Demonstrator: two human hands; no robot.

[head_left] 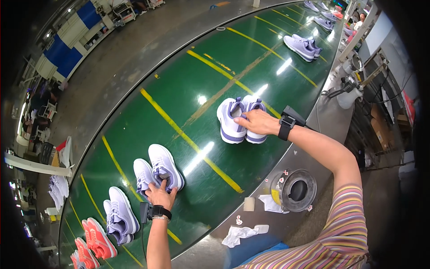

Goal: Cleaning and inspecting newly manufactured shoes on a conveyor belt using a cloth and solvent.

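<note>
A pair of white and lavender sneakers [162, 162] sits left of centre on a green conveyor belt [201, 170]. My left hand [161, 196] is at their heels, its fingertips reaching into the collars and its thumb against the right shoe's heel. Farther to the right stands another pair of lavender-trimmed sneakers [233, 127], side by side. Over its heel collars my right hand [260, 122] is closed, thumb on the left shoe; some of its fingers are hidden. Both wrists wear black strapped devices.
Yellow lines cross the belt. More lavender sneakers [120, 213] and coral sneakers [99, 237] stand at the lower left, with another pair [302, 47] farther up. On the near metal ledge are a round tape dispenser [299, 190], a white cloth [242, 234] and small stickers.
</note>
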